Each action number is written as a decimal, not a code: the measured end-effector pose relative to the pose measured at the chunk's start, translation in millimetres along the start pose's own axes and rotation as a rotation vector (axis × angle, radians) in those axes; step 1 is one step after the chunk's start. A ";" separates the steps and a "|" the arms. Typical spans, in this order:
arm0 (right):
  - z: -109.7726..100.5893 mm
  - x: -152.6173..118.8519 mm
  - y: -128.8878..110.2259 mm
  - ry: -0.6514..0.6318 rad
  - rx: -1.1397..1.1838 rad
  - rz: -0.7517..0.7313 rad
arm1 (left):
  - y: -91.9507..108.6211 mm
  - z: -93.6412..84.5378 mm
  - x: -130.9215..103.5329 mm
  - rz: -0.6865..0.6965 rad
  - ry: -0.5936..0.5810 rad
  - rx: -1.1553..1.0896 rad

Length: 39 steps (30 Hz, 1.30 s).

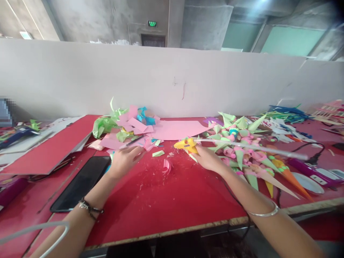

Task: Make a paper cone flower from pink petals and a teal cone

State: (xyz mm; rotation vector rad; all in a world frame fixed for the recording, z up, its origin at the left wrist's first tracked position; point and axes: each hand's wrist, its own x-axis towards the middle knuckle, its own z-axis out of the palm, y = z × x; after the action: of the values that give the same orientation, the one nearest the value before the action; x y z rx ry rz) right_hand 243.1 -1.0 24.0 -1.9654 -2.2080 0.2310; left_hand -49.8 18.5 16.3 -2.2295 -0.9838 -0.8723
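Red table (188, 211), work spread across it. Right side: big pile of paper cones (239, 157), mostly pale green and pink, some orange. These looked already made up, so a good share seemed done; couldn't tell whether each was finished. Far side, left of middle: heap of loose coloured paper (137, 124), not made up. Flat pink sheet (180, 129) lay between heap and pile, also unused by the look of it. Phone (83, 184) lay beside the left forearm.

Right hand (208, 157) was closed around the yellow glue gun (185, 144), which was just left of the cones, nose pointing left. Left hand (126, 159) was partly curled by the heap's near edge; couldn't tell if it gripped the pink paper at its fingertips. Pink curl (168, 166) lay loose between the hands, apparently unattached, near a small green piece (158, 153).
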 end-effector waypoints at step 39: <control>13.5 -16.1 -25.3 0.050 0.552 -0.170 | 8.8 -0.1 -4.4 0.332 -0.125 0.056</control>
State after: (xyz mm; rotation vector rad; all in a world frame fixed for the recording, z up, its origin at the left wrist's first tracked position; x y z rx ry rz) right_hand 217.3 -19.9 16.3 -1.4645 -1.9825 0.6741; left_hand -45.2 11.4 11.2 -2.3314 -0.6534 -0.5574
